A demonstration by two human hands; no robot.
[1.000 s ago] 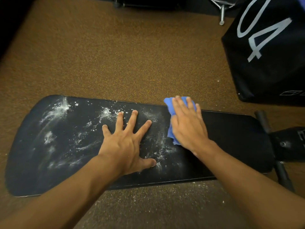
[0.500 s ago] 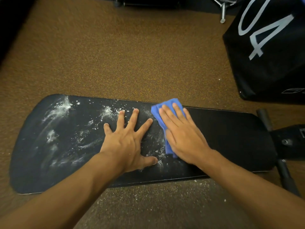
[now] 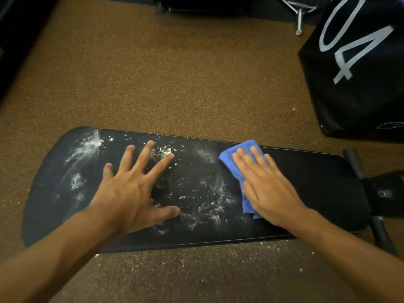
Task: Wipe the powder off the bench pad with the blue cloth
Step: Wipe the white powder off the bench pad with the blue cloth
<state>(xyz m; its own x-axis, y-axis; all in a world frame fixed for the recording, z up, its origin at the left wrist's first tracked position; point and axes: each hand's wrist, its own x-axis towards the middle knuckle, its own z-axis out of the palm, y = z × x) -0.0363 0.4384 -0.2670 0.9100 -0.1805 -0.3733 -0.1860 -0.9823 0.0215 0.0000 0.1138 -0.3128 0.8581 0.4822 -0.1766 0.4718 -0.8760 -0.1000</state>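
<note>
Right hand (image 3: 265,184) lies flat on the blue cloth (image 3: 235,157), right of the powder (image 3: 209,204) mid bench pad (image 3: 317,182); left hand (image 3: 131,189) spread, bracing. Best sweep leftward, pressing evenly

The black bench pad (image 3: 306,189) lies flat and lengthwise on the brown floor. White powder (image 3: 87,147) streaks its nine o'clock half, thickest toward eleven o'clock and the middle. The folded blue cloth (image 3: 231,158) lies flat at its one o'clock edge.
</note>
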